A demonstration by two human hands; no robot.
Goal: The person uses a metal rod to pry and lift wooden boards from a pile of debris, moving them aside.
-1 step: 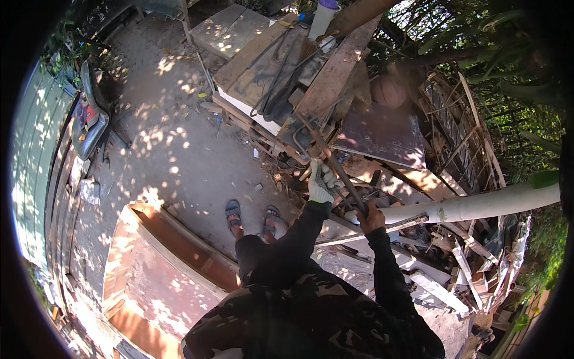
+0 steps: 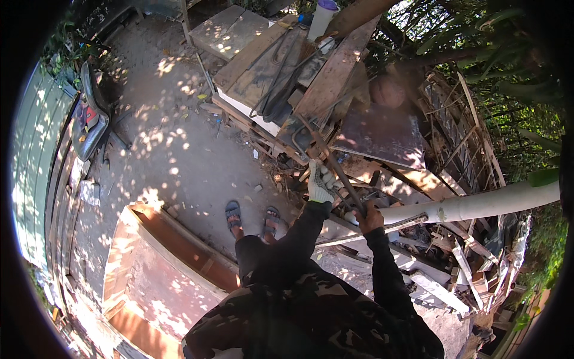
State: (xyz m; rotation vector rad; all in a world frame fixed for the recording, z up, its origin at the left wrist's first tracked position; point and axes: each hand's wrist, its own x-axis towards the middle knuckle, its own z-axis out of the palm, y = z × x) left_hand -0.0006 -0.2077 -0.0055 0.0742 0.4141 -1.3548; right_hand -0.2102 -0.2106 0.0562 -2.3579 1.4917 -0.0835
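The bare right hand [image 2: 372,216] is wrapped around the near end of a long brown bar [image 2: 342,173], which slants above scrap wood [image 2: 426,184]. Beside it, the gloved left hand [image 2: 321,185] is curled, its hold unclear.

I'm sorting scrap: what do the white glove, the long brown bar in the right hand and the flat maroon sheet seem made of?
Glove: matte knitted fabric, judging by its textured look.
Bar: rusty metal or perhaps wood; the dull brown surface leaves it open.
Sheet: probably painted or coated board, being flat, stiff and dark-faced.
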